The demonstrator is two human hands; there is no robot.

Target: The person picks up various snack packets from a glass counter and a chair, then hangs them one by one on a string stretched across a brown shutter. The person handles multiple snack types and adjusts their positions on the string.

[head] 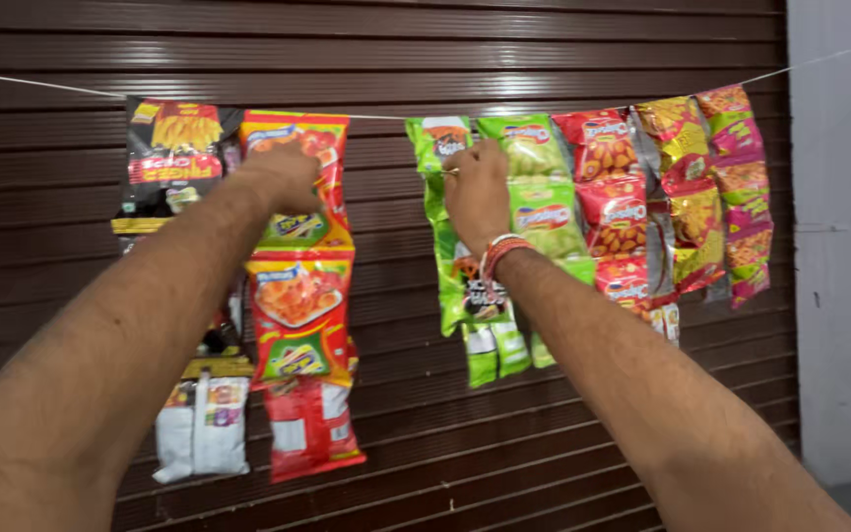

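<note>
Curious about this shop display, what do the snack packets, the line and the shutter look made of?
Snack packets: glossy plastic film, judging by the sheen and crinkles. Line: thin white cord, probably string or nylon. Shutter: brown painted metal slats, likely, given the ribbed shine.

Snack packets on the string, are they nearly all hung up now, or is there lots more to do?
Many strips already hang: black, orange-red, green, red and yellow-pink ones along the string. In hand: the left hand is on the orange-red strip's top, the right hand on a green strip by the string. No unhung packets show, so what's left can't be told.
</note>
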